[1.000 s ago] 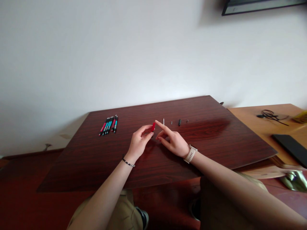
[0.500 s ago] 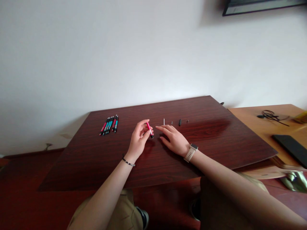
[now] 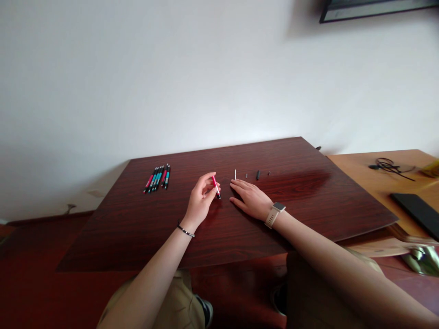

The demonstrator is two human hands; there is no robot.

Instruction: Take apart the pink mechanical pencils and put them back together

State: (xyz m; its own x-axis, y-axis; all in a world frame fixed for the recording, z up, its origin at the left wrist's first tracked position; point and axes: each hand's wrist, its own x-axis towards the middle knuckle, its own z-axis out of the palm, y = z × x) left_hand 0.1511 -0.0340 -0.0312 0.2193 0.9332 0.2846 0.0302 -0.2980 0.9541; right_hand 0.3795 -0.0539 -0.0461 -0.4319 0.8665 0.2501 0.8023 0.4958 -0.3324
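My left hand pinches a pink pen barrel with a white band and a dark lower end, tilted above the table. Palm down, my right hand rests on or just over the tabletop, its fingers stretched out and holding nothing. Just past its fingertips lies a thin white stick-like part, perhaps a refill. Farther right are a tiny metallic piece, a short black cylinder and another tiny piece.
Several pink, teal and black pens lie side by side at the table's left. To the right stands a lighter wooden table with a black cable and a dark flat object. A wall rises behind.
My right hand has moved slightly right and its fingers have flattened toward the tabletop. My left hand keeps hold of the pink pen barrel, nearly unmoved.
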